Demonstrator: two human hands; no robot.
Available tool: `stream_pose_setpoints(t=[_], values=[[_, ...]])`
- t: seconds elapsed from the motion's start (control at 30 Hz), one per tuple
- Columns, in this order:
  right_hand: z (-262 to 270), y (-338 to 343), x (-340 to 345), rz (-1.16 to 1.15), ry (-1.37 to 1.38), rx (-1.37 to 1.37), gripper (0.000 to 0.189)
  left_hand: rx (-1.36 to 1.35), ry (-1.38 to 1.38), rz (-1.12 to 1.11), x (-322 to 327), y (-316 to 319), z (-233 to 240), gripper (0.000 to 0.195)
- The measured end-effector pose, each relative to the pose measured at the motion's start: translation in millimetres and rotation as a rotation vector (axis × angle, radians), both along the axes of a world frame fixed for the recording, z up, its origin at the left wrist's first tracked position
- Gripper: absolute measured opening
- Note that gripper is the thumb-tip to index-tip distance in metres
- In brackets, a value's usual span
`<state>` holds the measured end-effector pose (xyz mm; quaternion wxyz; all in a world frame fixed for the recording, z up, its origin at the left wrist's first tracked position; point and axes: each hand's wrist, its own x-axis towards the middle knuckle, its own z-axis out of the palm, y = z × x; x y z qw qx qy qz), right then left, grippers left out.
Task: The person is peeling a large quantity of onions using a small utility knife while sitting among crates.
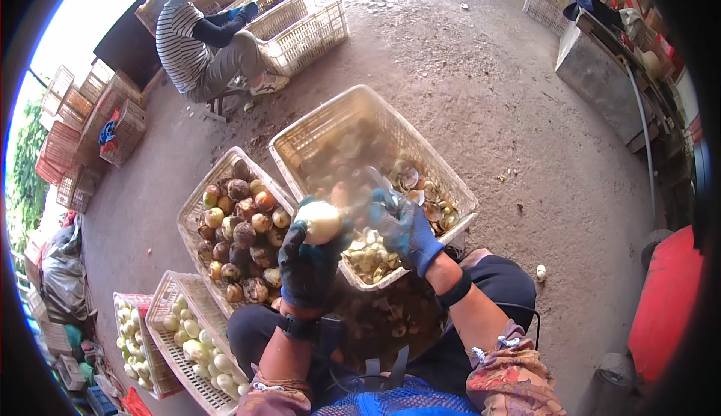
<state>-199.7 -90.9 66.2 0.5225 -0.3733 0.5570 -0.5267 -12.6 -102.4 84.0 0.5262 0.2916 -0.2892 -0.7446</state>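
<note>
My left hand point(310, 264), in a dark, wet-looking work glove, holds a peeled white onion point(320, 223) over the near end of a large plastic crate point(450, 182). My right hand point(406, 229), in a blue-grey coated glove, is closed around a knife with a silvery blade point(378, 180); its handle is hidden by the fingers. Haze blurs the blade and the crate's middle. Onion skins and trimmings point(369, 251) lie in this crate. Left of it, a second crate point(188, 213) holds unpeeled brown onions point(244, 234).
Crates of peeled onions point(194, 351) stand at my lower left. Another person point(191, 50) sits on a low stool beside crates point(307, 36). A peeled onion point(541, 273) lies on the floor at right, near a red object point(664, 309). Stacked crates point(59, 151) line the left side.
</note>
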Motion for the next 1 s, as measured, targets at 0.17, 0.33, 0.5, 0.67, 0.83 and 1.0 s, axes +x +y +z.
stream_pose_setpoints(t=[0.17, 0.33, 0.5, 0.67, 0.83, 1.0], values=[[12, -1, 14, 0.145, -0.041, -0.200, 0.034, -0.054, -0.035, -0.003, -3, -2, -2, 0.067], [40, 2, 7, 0.186, -0.303, 0.095, 0.018, -0.088, -0.025, 0.050, -16, 6, 15, 0.070], [22, -1, 7, 0.075, 0.336, -0.390, 0.018, -0.078, -0.257, -0.129, -15, 1, 38, 0.070], [20, 0, 13, 0.049, 0.657, -0.599, 0.012, -0.072, -0.389, -0.162, -4, 3, 23, 0.058], [2, -7, -2, -0.012, 0.671, -0.334, 0.013, -0.121, -0.208, -0.141, -7, 7, 27, 0.069], [-9, -4, -5, -0.041, 0.388, -0.301, 0.052, -0.283, -0.585, 0.057, -5, 1, -1, 0.053]])
